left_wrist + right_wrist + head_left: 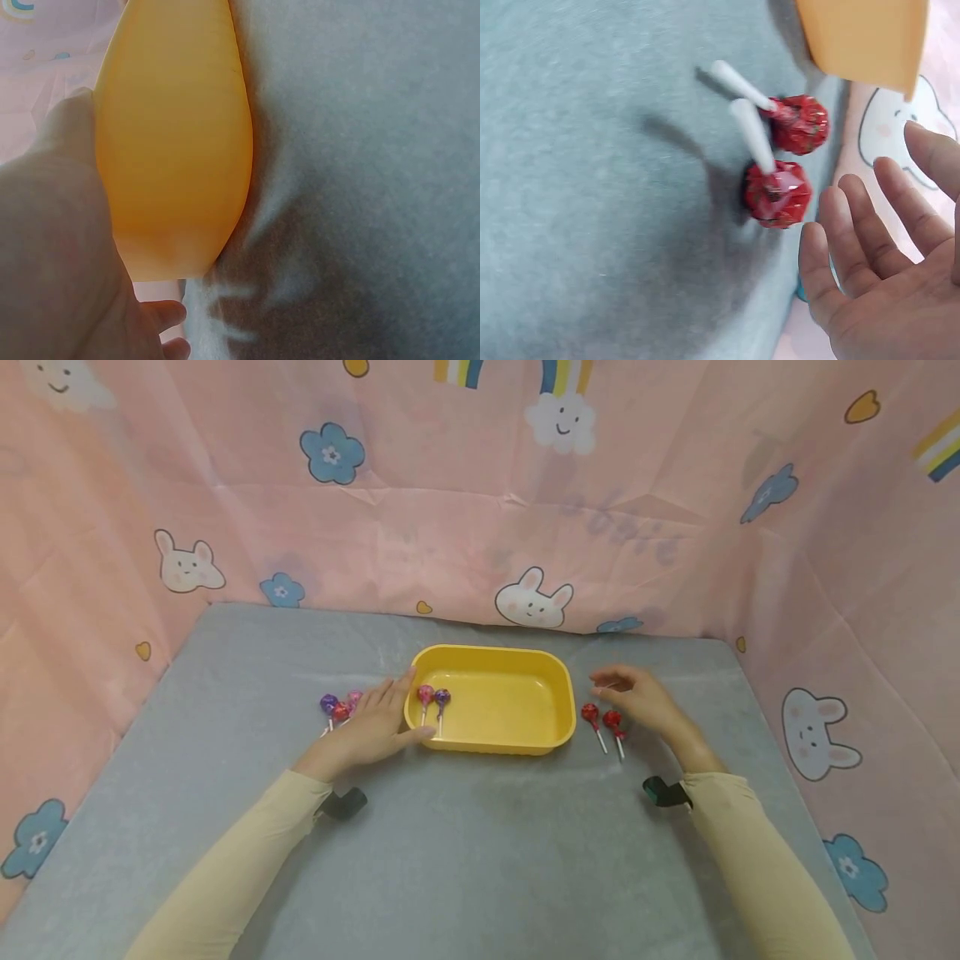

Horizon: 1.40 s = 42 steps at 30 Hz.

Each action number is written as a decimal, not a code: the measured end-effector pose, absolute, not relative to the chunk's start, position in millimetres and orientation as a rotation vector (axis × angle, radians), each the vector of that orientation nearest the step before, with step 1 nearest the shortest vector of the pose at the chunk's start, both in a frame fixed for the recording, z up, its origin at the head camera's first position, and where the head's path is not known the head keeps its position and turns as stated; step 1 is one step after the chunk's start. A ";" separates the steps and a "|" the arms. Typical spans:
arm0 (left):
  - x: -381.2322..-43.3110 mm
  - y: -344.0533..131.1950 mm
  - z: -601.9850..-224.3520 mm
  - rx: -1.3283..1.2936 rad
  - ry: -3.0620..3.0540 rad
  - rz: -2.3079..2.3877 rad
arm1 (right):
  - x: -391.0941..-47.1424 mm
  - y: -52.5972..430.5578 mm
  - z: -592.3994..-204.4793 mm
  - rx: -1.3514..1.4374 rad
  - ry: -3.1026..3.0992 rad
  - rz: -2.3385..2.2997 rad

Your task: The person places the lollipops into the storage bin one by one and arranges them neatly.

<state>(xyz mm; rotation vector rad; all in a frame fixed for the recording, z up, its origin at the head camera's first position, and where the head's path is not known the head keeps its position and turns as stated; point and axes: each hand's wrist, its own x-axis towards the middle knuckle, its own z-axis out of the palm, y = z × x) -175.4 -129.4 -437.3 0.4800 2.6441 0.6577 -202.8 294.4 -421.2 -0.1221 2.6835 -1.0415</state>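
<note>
A yellow plastic box (495,747) stands on the table, with a pink lollipop (426,694) and a purple lollipop (442,697) inside at its left end. My left hand (371,727) rests against that end, fingers stretched along the side wall and thumb at the near rim. In the left wrist view, the thumb (71,124) touches the edge of the box. To the right of the box lie two red lollipops (590,713) (778,193), sticks pointing towards me. Beside them my right hand (637,697) hovers with loosely bent fingers, holding nothing.
Left of the box, partly covered by my left hand, several lollipops lie together, among them a purple one (328,702) and a red one (341,711). A grey cloth (487,852) covers the table. Pink patterned curtain (450,543) encloses the back and sides.
</note>
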 end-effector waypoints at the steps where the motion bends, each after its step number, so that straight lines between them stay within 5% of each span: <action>1: -175.1 -129.4 -437.1 0.485 2.645 0.661 | -202.3 294.9 -422.7 -0.127 2.685 -1.030; 42: -174.9 -130.0 -438.9 0.495 2.672 0.637 | -197.7 305.6 -454.1 -0.209 2.595 -1.043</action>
